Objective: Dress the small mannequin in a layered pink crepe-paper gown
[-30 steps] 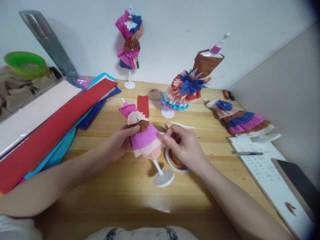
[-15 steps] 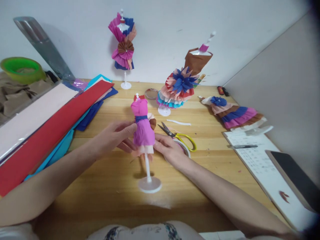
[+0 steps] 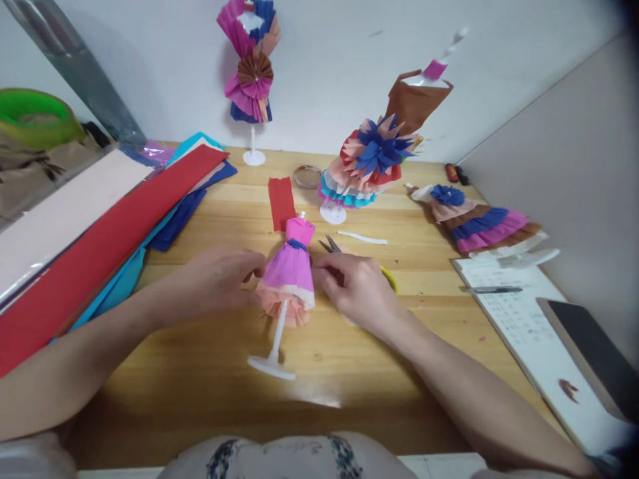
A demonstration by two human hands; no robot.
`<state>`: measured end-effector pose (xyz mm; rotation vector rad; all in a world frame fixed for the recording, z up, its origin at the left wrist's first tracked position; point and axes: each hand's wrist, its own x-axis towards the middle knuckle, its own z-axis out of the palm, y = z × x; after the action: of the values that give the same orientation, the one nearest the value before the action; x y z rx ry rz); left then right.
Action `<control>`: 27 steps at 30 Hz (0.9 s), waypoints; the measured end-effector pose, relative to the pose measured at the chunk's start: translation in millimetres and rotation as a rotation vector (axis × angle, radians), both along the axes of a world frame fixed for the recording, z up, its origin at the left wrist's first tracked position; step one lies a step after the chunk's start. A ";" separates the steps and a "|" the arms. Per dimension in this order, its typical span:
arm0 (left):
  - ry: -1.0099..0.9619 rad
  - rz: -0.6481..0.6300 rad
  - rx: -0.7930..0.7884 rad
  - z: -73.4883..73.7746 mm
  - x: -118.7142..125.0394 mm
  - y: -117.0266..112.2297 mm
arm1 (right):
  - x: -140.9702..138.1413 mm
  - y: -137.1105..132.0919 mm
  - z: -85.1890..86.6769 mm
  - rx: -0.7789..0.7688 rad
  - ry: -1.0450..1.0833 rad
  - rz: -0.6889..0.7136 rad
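A small white mannequin stand wears a pink and peach crepe-paper dress [image 3: 289,276] with a blue waistband, and it tilts over the wooden table [image 3: 210,372]. My left hand [image 3: 214,283] pinches the dress's left side with curled fingers. My right hand [image 3: 357,286] grips its right side, fingers closed. Behind my right hand lie scissors [image 3: 329,245] with yellow handles, mostly hidden. A red paper strip [image 3: 281,203] lies flat just beyond the dress.
Three finished paper dresses stand or lie at the back: one by the wall [image 3: 252,73], a big flowered one [image 3: 374,163], one lying at the right [image 3: 474,223]. Crepe-paper sheets [image 3: 100,226] cover the left. Paper, pen [image 3: 492,290] and a dark tablet [image 3: 594,352] lie at the right.
The dress was turned round from its fan-decorated side to its plain side, then tilted so the base swings left. My right hand moved back over the scissors.
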<state>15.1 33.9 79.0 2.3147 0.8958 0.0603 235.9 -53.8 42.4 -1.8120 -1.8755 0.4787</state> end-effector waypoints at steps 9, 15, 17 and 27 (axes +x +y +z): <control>0.166 -0.070 0.363 -25.2 10.1 -34.2 | -21.9 -16.8 -3.5 0.291 -0.187 0.284; 0.103 -0.144 0.395 -26.3 11.4 -32.4 | -29.4 -8.9 -22.9 0.383 -0.190 0.206; 0.118 -0.188 0.378 -23.0 10.0 -30.1 | -30.6 -6.6 -22.9 0.379 -0.089 0.178; 0.169 0.020 0.399 -23.7 16.1 -31.2 | -32.7 -5.4 -23.8 0.298 0.060 0.191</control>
<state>31.1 2.7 55.3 2.7123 1.0702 0.0563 203.2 -59.1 18.6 -1.4207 -1.9692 0.2956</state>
